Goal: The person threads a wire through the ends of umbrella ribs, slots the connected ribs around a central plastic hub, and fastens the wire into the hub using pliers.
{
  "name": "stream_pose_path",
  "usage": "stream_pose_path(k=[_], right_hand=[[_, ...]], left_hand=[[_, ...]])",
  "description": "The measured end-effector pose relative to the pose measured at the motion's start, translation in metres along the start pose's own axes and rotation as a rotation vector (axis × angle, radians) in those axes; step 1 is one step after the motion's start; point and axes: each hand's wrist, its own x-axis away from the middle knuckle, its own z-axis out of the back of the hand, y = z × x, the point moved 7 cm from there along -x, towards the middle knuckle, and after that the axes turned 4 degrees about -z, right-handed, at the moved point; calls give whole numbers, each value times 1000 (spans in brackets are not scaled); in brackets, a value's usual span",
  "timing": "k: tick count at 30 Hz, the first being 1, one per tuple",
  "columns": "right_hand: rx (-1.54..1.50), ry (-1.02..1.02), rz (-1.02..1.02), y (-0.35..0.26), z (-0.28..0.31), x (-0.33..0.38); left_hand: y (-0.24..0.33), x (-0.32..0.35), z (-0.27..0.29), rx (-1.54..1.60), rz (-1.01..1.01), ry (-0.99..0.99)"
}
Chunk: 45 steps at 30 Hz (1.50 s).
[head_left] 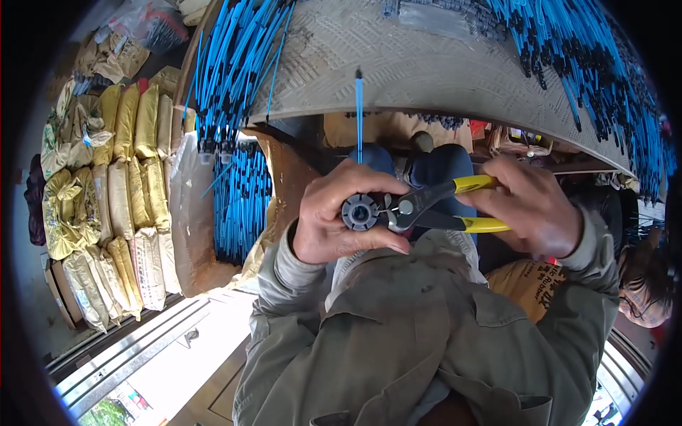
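Observation:
My left hand [323,213] is closed around a round dark part [360,211] with a notched rim and a hole in its middle, its end turned up. A thin blue rod [359,113] with a black tip sticks out beyond that hand; whether it joins the round part is hidden. My right hand [529,202] grips a pair of pliers [426,204] with yellow-and-black handles, which are spread apart. The pliers' jaws lie right beside the round part, between my left thumb and fingers. A short thin piece, perhaps wire, shows at the jaws, too small to make out.
A worktable [398,64] curves across the far side, bearing bundles of blue rods [241,64] at left and a larger heap [590,64] at right. A box below holds more blue rods [244,206]. Stacked sacks [117,192] stand at left; a brown printed sack [522,287] lies at right.

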Motion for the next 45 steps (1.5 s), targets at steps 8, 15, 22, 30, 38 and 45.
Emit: stream_pose_path(k=[8,15,22,30,38,45], right_hand=[[-1756,-917,-184,-28,-90,27],[-2414,-843,99,-71,-120,12],[-2363,-339,-80,-57,-123,-8],[-1410,708,-347,12,-130,-54],[-1087,803,-158,-2,-117,-48],[-354,512,64,-10,-62,-26]], left_hand=[[-2,-15,-4,249,-69,-219],[-17,-17,-1,390,-66,-244],[-30,-9,10,366,135,-89],[-1,0,-6,-99,-77,330],[-18,41,-6,-207,128,471],[-6,23,-8,-7,61,232]])
